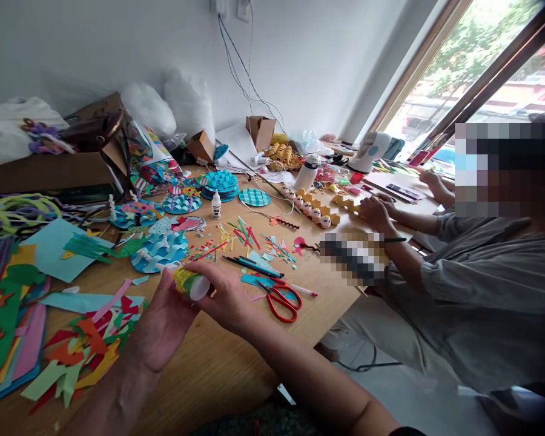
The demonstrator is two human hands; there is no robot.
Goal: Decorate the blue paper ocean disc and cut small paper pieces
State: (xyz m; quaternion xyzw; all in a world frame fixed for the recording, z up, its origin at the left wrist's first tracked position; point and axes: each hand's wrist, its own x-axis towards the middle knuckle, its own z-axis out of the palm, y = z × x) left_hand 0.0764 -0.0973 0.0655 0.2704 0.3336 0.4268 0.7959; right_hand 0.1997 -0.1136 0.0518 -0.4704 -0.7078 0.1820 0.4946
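A small yellow and green tube [189, 283] with a white round end is held between both hands above the wooden table [209, 357]. My left hand [166, 327] has its fingers round the tube's left side. From the right, my right hand [224, 297] grips the tube near its white end. Just behind the hands lies a round blue woven paper piece [158, 249]. Red-handled scissors [284, 301] and dark pens [254, 266] rest to the right of my right hand.
Coloured paper scraps [91, 345] and sheets [27, 339] cover the left side. A white glue bottle [216, 204] stands mid-table. At the right sits a person [472, 290], hands near yellow egg-carton strips [340, 203]. Boxes [49, 172] line the wall.
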